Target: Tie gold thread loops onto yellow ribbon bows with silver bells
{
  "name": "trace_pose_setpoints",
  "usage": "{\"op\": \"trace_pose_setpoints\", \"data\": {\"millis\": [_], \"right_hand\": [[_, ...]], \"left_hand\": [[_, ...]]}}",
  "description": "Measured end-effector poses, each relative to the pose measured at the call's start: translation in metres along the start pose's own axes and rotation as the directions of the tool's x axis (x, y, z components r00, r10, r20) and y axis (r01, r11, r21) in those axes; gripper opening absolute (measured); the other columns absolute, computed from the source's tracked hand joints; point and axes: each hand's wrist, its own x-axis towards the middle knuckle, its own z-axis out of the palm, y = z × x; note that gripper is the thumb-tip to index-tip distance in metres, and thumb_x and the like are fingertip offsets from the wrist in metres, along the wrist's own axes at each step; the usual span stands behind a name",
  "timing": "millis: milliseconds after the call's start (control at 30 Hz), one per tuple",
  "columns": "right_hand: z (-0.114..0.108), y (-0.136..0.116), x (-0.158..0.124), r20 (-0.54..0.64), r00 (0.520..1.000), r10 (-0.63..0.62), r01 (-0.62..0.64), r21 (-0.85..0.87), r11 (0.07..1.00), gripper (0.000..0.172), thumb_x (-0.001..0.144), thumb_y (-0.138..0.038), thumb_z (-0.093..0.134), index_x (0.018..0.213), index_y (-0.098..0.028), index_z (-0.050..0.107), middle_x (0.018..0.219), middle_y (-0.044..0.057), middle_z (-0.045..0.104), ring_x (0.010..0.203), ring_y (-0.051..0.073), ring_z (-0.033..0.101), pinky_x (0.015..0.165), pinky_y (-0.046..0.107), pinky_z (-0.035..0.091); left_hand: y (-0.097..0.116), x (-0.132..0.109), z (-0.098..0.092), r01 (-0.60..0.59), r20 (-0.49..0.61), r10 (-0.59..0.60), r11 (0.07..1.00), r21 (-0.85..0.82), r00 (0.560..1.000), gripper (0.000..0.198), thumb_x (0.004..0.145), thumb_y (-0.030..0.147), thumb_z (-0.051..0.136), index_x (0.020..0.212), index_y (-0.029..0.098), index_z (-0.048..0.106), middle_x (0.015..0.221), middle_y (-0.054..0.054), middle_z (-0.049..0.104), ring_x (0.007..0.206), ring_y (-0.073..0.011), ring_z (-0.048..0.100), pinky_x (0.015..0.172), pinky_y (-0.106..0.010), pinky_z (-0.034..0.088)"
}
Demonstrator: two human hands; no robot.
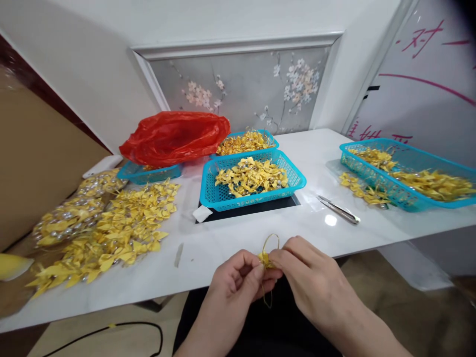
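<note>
My left hand [238, 282] and my right hand [310, 270] meet at the table's front edge, above my lap. Between their fingertips is a small yellow ribbon piece [264, 259], mostly hidden by the fingers. A thin gold cord [273, 236] loops up from it, and another loop of cord hangs below. The left thumb and index finger pinch the piece from one side; the right fingers close on it from the other. Beyond the hands, similar yellow ribbon pieces [256, 176] fill part of a blue plastic basket [223, 202].
Yellow pieces with silvery beads [122, 228] are heaped at the left, beside a cardboard box [40, 148]. A red plastic bag [174, 139] covers another basket. Metal tweezers [340, 210] lie right of the middle basket. Another blue basket [394, 181] stands at the right.
</note>
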Motion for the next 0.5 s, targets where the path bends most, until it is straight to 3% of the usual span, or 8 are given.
{"op": "trace_pose_setpoints", "data": {"millis": [200, 367, 500], "right_hand": [[-0.0017, -0.0003, -0.0004, 0.048, 0.999, -0.005, 0.006, -0.023, 1.0, 0.027, 0.1, -0.008, 0.036, 0.094, -0.018, 0.06, 0.083, 0.006, 0.054, 0.074, 0.02, 0.05, 0.061, 0.03, 0.042], [-0.0056, 0.0002, 0.0022, 0.07, 0.997, -0.032, 0.028, 0.05, 0.998, 0.029, 0.101, -0.007, 0.034, 0.097, -0.018, 0.061, 0.085, 0.004, 0.058, 0.076, 0.018, 0.052, 0.063, 0.028, 0.045], [-0.0047, -0.0016, 0.0045, 0.077, 0.997, -0.012, 0.004, 0.094, 0.996, 0.027, 0.102, -0.011, 0.037, 0.092, -0.018, 0.061, 0.084, 0.004, 0.059, 0.076, 0.017, 0.054, 0.063, 0.027, 0.048]], "left_hand": [[0.0005, 0.0001, -0.0016, -0.019, -0.007, 0.018, 0.998, -0.056, 1.0, 0.03, 0.078, 0.045, 0.077, 0.071, 0.019, 0.063, 0.08, 0.0, 0.072, 0.091, -0.0193, 0.072, 0.085, -0.028, 0.058], [0.0002, 0.0011, -0.0021, 0.036, 0.011, -0.035, 0.988, -0.15, 0.999, 0.028, 0.08, 0.041, 0.077, 0.072, 0.019, 0.061, 0.079, 0.001, 0.072, 0.085, -0.0162, 0.073, 0.077, -0.023, 0.058], [-0.0017, 0.0026, -0.0013, 0.029, 0.009, -0.028, 0.995, -0.098, 1.0, 0.027, 0.082, 0.04, 0.075, 0.073, 0.018, 0.062, 0.076, 0.001, 0.07, 0.08, -0.013, 0.069, 0.076, -0.021, 0.056]]}}
